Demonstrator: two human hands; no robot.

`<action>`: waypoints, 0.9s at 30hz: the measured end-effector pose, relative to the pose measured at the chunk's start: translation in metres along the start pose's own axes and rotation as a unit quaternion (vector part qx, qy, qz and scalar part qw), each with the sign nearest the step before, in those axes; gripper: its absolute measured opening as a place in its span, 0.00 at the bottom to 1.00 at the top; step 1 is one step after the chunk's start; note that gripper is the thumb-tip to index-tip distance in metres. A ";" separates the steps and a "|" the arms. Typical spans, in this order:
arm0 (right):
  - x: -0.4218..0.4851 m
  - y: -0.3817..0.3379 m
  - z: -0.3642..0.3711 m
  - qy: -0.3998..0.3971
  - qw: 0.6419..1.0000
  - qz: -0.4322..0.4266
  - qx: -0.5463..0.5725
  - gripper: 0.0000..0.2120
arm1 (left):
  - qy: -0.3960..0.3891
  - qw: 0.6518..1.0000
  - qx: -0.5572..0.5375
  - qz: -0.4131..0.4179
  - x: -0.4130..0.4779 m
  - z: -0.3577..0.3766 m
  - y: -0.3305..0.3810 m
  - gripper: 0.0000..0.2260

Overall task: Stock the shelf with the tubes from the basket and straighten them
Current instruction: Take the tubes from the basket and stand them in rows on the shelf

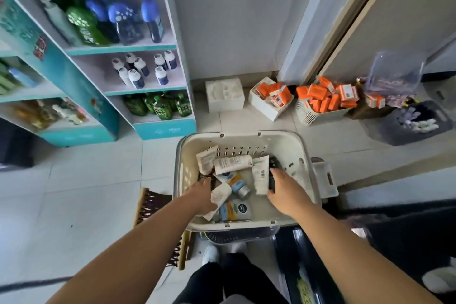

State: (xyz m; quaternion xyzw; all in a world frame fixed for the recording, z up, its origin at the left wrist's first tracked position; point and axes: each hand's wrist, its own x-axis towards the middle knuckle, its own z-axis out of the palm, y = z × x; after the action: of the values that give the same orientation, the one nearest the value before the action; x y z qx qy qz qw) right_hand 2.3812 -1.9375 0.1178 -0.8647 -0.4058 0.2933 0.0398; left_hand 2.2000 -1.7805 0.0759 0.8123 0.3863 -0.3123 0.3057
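The left hand (203, 194) and right hand (283, 186) reach among the tubes (232, 164) in the basket (246, 134) (grip cannot be told). Best take one tube each, caps aligned, before turning to the shelf (145, 90).

I see the cream basket (246, 135) with slotted walls around both my hands. Loose tubes lie jumbled in it, none lined up. Beyond my left hand (203, 195), one white tube (206, 159) leans on the far wall, and a second white tube (232, 164) lies crosswise beside it. A third white tube (260, 175) lies lengthwise just left of my right hand (286, 190), whose fingertips reach a dark tube (274, 163). A blue-and-orange tube (236, 183) lies between my hands. A slanted white tube (220, 195) touches my left hand. The teal-edged shelf (123, 49) stands well beyond my left hand.
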 end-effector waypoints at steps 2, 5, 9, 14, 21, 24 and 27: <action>0.010 0.003 0.010 -0.018 1.000 -0.005 0.005 0.25 | -0.009 1.000 -0.002 -0.020 0.009 0.007 0.001 0.45; 0.026 0.009 0.025 -0.050 0.999 -0.001 0.011 0.28 | -0.025 0.999 0.009 -0.032 0.021 0.015 0.003 0.49; 0.050 0.018 0.042 -0.081 0.997 0.009 0.015 0.32 | -0.048 0.998 0.033 -0.038 0.034 0.028 0.005 0.51; 0.081 0.030 0.055 -0.073 0.996 0.037 0.023 0.30 | -0.045 0.996 0.049 -0.067 0.040 0.048 0.003 0.49; 0.123 0.038 0.062 -0.032 0.974 0.166 0.153 0.22 | -0.051 0.994 0.049 -0.083 0.048 0.040 0.016 0.42; 0.135 0.034 0.065 -0.021 0.955 0.197 0.222 0.24 | -0.018 0.995 -0.004 -0.096 0.051 0.022 0.016 0.26; 0.143 0.030 0.070 0.005 0.934 0.220 0.280 0.27 | 0.066 0.992 -0.049 -0.091 0.053 0.007 0.015 0.14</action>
State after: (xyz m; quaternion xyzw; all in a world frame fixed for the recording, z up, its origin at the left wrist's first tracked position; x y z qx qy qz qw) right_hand 2.4349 -1.8654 -0.0164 -0.8874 -0.1066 0.3923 0.2172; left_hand 2.2370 -1.7702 0.0358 0.7766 0.4928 -0.2654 0.2891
